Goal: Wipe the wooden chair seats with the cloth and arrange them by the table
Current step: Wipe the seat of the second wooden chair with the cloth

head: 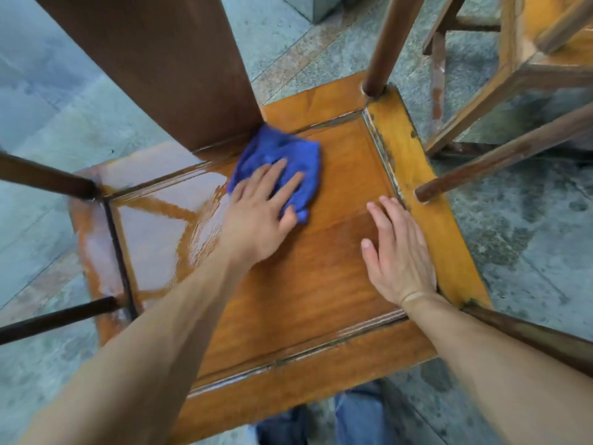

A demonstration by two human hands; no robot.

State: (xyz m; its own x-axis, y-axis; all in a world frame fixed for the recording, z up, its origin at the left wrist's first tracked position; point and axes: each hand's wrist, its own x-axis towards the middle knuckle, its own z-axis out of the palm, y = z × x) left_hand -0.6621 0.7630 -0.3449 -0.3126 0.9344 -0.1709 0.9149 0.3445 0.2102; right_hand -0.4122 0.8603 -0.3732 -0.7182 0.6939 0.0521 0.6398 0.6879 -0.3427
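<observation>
A wooden chair seat (pixel 308 284) fills the middle of the view, its dark backrest slat (pixel 154 65) rising at the far side. A crumpled blue cloth (pixel 288 155) lies on the seat near the base of the slat. My left hand (pixel 260 210) presses flat on the cloth with fingers spread and straight. My right hand (pixel 398 248) rests flat on the seat's right part, fingers straight, next to the seat frame. The seat's left part shines wet.
Dark armrest rails (pixel 48 178) cross at the left, and another rail (pixel 500 159) at the right. A second wooden chair (pixel 526 69) stands at the upper right. The grey stone floor (pixel 529 239) surrounds the chairs. My jeans (pixel 359 415) show below the seat's near edge.
</observation>
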